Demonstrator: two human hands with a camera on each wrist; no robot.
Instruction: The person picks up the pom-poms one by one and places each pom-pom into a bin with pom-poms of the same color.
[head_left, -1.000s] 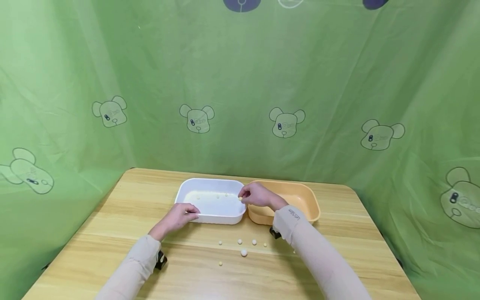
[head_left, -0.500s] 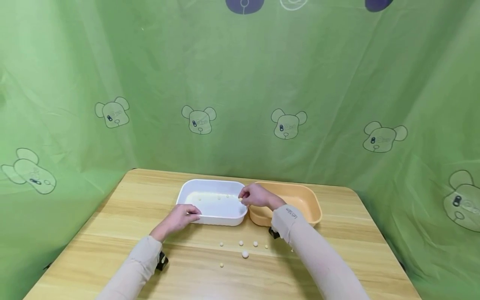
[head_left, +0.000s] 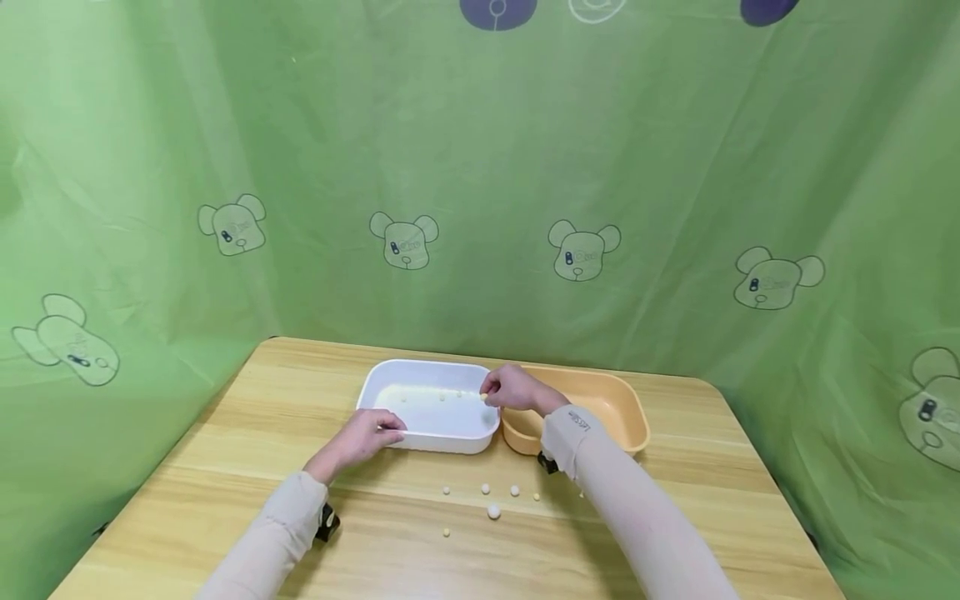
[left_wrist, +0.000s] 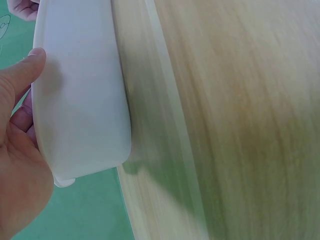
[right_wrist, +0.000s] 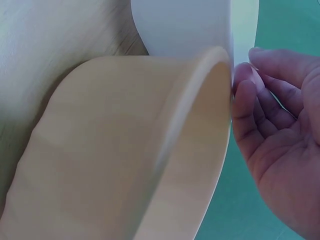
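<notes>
Wood-grain table [head_left: 382, 554]: one orange bin [head_left: 617, 407], seven visible loose balls [head_left: 493, 512], one white bin [head_left: 442, 444] containing three balls [head_left: 442, 397]; left grip [head_left: 366, 434] clasps its rim [head_left: 450, 437], right grip [head_left: 516, 389] pinches one yellow ball [head_left: 483, 397] above it.

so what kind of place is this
Probably a makeshift recording booth: a cartoon-printed green curtain hangs behind and on both sides of a wood-grain table, and a small black device shows at each wrist.

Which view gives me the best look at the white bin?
The head view: the white bin shows nearly whole there, with small balls inside. The left wrist view gives mainly its outer wall, the left hand gripping its rim. The right wrist view catches only part of it, beyond the orange bin.
</notes>
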